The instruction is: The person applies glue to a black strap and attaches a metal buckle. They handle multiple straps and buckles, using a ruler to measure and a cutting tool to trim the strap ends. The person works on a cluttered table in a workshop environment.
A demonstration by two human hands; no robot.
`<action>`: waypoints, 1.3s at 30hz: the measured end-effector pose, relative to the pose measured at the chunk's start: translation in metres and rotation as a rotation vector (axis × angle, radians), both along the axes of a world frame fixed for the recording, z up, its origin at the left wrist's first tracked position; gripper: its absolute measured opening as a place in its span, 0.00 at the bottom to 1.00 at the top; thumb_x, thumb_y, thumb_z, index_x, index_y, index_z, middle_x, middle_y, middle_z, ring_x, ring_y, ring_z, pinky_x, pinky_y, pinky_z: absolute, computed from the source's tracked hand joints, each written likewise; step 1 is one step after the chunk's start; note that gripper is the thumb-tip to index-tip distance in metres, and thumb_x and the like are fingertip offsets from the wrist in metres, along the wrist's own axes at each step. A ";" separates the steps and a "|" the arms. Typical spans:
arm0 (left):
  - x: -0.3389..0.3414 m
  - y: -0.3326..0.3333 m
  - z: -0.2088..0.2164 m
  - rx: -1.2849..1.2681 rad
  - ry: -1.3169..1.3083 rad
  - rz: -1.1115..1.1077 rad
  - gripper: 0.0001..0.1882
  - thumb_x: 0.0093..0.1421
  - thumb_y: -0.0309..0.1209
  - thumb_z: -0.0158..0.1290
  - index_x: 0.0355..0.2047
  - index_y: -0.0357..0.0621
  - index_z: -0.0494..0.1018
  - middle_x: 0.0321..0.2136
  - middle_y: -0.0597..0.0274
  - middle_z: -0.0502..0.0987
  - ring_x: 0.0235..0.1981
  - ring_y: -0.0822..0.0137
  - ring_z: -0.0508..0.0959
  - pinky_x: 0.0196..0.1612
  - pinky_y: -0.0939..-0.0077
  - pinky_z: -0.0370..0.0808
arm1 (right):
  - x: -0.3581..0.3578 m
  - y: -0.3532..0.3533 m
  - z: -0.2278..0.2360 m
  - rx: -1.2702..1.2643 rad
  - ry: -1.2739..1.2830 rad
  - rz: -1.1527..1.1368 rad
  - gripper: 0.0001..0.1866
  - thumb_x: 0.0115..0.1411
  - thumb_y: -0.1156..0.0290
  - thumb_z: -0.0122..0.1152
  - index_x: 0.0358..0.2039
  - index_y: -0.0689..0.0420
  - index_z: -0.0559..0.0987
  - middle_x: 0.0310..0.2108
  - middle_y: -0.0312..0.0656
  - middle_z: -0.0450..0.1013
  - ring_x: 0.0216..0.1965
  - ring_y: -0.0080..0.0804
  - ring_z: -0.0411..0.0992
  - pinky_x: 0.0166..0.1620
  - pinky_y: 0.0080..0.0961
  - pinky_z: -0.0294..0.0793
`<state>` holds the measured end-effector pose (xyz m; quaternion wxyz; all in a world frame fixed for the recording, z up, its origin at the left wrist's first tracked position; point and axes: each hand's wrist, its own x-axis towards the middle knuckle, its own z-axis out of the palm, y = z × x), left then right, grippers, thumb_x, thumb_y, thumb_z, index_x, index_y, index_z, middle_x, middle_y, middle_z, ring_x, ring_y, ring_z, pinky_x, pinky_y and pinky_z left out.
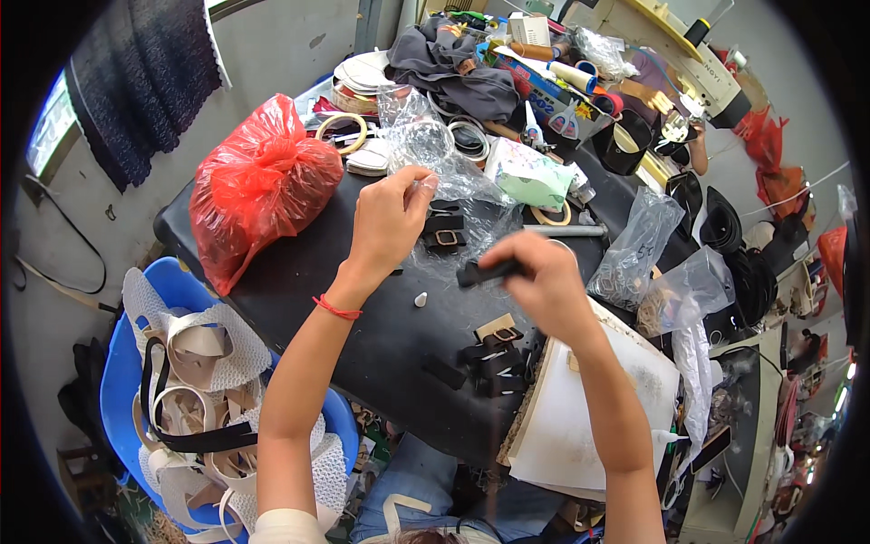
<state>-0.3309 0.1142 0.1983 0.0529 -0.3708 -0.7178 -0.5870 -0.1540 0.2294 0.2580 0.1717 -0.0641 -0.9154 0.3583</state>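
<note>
Over the middle of the black table my left hand is raised with its fingertips pinched together; whatever they may hold is too small to make out. Lower and to the right, my right hand grips a short black strap piece, slightly blurred. Between the hands a black strap with a gold buckle rests beside crumpled clear plastic. Several more black strap pieces with buckles lie in a pile below my right hand. A small white cap-like piece stands on the tabletop.
A tied red plastic bag sits at the table's left. A blue tub of white woven straps stands on the floor. To the right are a white board and clear bags. Tape rolls and cloth crowd the back; another person's hand shows far right.
</note>
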 end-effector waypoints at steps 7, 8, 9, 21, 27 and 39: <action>0.003 0.000 0.000 0.020 -0.037 0.015 0.09 0.61 0.32 0.54 0.36 0.38 0.78 0.15 0.55 0.72 0.15 0.64 0.70 0.23 0.68 0.67 | -0.022 -0.005 -0.012 0.266 0.424 -0.030 0.17 0.46 0.88 0.61 0.37 0.59 0.80 0.33 0.40 0.75 0.34 0.30 0.76 0.34 0.24 0.74; 0.002 0.000 0.000 0.028 -0.039 0.012 0.09 0.61 0.32 0.54 0.36 0.38 0.78 0.15 0.55 0.72 0.15 0.64 0.70 0.23 0.68 0.67 | -0.023 -0.007 -0.014 0.098 0.297 -0.090 0.16 0.47 0.88 0.62 0.37 0.59 0.80 0.35 0.39 0.75 0.36 0.28 0.76 0.36 0.23 0.74; 0.002 -0.001 0.000 0.019 -0.049 0.005 0.09 0.61 0.32 0.54 0.36 0.38 0.78 0.15 0.56 0.73 0.15 0.65 0.71 0.23 0.69 0.67 | -0.023 -0.008 -0.016 -0.067 0.165 -0.156 0.15 0.48 0.88 0.62 0.37 0.59 0.81 0.36 0.38 0.76 0.37 0.26 0.76 0.38 0.22 0.75; 0.000 -0.002 -0.001 0.030 -0.065 -0.013 0.10 0.62 0.32 0.54 0.35 0.38 0.78 0.15 0.54 0.73 0.15 0.66 0.72 0.23 0.70 0.67 | -0.041 0.017 -0.042 -1.205 -0.261 -0.204 0.14 0.58 0.72 0.65 0.43 0.64 0.76 0.40 0.41 0.76 0.42 0.28 0.76 0.47 0.26 0.80; 0.001 -0.005 0.002 -0.001 -0.045 0.004 0.10 0.62 0.32 0.54 0.36 0.37 0.78 0.15 0.55 0.72 0.15 0.68 0.70 0.22 0.71 0.66 | -0.043 0.027 -0.050 -0.008 -0.154 -0.312 0.22 0.57 0.63 0.66 0.46 0.65 0.76 0.39 0.45 0.76 0.40 0.36 0.75 0.42 0.28 0.73; 0.010 -0.003 -0.001 0.003 0.002 -0.039 0.10 0.63 0.30 0.54 0.38 0.35 0.78 0.13 0.67 0.67 0.18 0.81 0.62 0.20 0.79 0.61 | 0.069 0.011 -0.071 0.336 -0.451 -0.014 0.12 0.52 0.78 0.59 0.39 0.62 0.76 0.49 0.53 0.72 0.52 0.51 0.69 0.55 0.38 0.69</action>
